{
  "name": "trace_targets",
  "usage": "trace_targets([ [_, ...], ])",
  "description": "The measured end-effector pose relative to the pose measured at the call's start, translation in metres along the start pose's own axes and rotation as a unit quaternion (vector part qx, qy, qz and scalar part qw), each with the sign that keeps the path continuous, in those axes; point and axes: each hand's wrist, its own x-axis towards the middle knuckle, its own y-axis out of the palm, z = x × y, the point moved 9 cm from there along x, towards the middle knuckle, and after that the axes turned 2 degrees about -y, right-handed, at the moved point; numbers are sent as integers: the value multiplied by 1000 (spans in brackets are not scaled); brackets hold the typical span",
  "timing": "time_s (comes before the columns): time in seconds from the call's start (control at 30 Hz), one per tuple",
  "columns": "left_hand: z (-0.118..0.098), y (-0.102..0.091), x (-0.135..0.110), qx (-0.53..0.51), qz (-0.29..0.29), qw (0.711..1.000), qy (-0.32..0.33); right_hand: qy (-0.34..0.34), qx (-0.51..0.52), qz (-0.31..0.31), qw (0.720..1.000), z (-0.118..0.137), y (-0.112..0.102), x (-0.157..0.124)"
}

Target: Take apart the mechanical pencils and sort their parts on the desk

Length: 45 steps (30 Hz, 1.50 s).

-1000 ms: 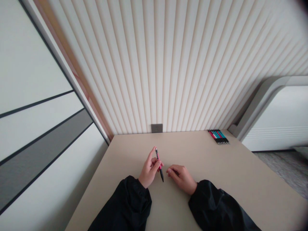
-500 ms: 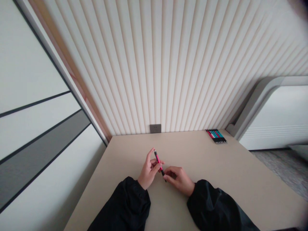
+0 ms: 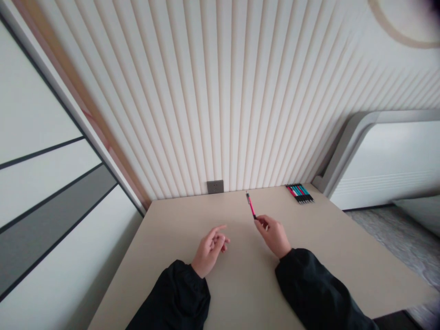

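A slim pink and black pen (image 3: 251,206) points up and away from me, tilted slightly left. My right hand (image 3: 274,234) pinches its near black end between thumb and fingers, hiding the tip. My left hand (image 3: 209,250) is apart from the pen, to the left over the table. Its index finger stretches out while the others curl loosely, with nothing visible in them. At the table's far right, several pens (image 3: 300,194) in pink, teal and black lie side by side in a neat row.
The beige table (image 3: 240,293) meets a ribbed cream wall (image 3: 206,101) at the back. A dark socket (image 3: 215,187) sits low on that wall. White and grey cabinet panels (image 3: 41,183) rise on the left; a white headboard (image 3: 388,160) and a grey bed stand on the right.
The pen has left my left hand and moved right and forward in my right hand. My left hand's grip has loosened. The view has shifted slightly to the right.
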Motion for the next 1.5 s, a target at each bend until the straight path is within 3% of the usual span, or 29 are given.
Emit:
trace_targets([
  [0.13, 3, 3, 1, 41, 19, 999, -9, 95, -183, -24, 978, -75, -53, 27],
  [0.23, 2, 4, 1, 51, 22, 998, -11, 187, -303, 28, 934, -128, -81, 40],
  [0.37, 0, 4, 2, 53, 24, 998, -12, 226, -335, 40, 914, -161, -102, 54],
  [0.73, -4, 4, 2, 65, 24, 997, -19, 234, -370, 57, 897, -182, -99, 78],
  [1.17, -1, -1, 3, 69, -5, 998, -15, 240, -401, 37, 883, -190, -98, 85],
  [1.5, 1, 6, 1, 81, 44, 996, -18, 215, -409, 25, 886, -194, -94, 88],
])
